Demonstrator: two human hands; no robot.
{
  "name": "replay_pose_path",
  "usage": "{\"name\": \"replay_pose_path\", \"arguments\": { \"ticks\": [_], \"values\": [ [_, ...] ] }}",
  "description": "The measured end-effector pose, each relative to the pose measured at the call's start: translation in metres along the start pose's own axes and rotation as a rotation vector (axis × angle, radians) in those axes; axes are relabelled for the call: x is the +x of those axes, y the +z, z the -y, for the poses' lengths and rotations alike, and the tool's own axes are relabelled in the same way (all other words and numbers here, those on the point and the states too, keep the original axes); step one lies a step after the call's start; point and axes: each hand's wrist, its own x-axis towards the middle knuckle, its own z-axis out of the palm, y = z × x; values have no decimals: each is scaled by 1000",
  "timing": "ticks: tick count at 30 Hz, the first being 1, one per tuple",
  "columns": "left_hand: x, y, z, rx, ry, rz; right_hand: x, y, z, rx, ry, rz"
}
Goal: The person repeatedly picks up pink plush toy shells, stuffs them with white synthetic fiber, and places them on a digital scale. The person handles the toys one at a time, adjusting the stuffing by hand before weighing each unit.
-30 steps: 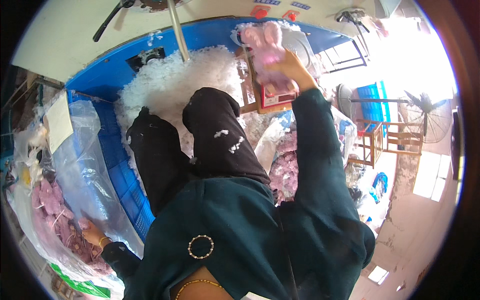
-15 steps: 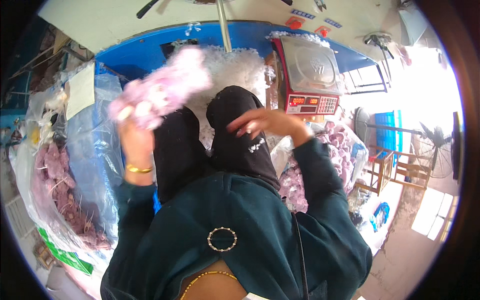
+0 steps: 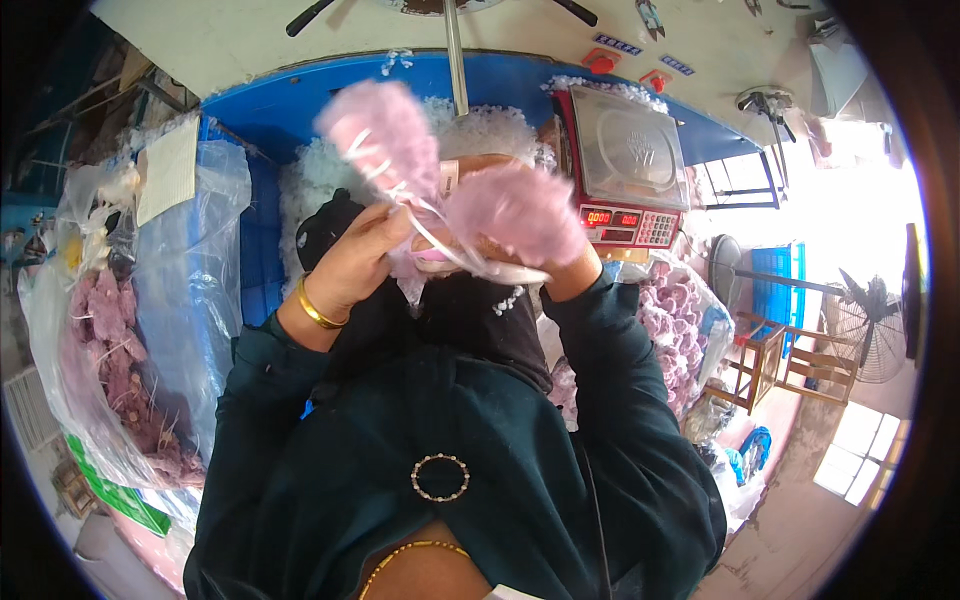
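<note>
In front of my lap I hold up a fluffy pink plush piece, partly blurred, with thin white strings and a small white label on it. My left hand, a gold bangle at its wrist, is closed round its lower left part. On the other side, my right hand is mostly covered by the plush, which lies against it; its fingers are largely hidden. Loose white stuffing fills the blue bin beyond and beside my knees.
A red digital scale stands at the right of the bin. Clear bags of pink plush pieces lie at the left and right. A metal rod reaches down over the stuffing. Wooden stools and a fan stand far right.
The plush piece has swung from the left to the middle, over my lap. My right hand, empty before, has come up to it. My left hand has moved inward with it.
</note>
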Motion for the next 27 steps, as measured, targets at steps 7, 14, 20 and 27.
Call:
{"name": "replay_pose_path", "arguments": {
  "ticks": [7, 14, 20, 27],
  "values": [
    [12, 7, -7, 113, 232, -109, 21, 22, 62, 377, 988, -619],
    [2, 10, -23, 485, 227, -21, 2, 23, 67, 141, 993, -427],
    [29, -3, -30, 746, 415, -54, 6, 5, 73, 49, 634, -446],
    [100, -27, -29, 459, 514, -130, 34, -25, 37, -755, 610, -552]
  ]
}}
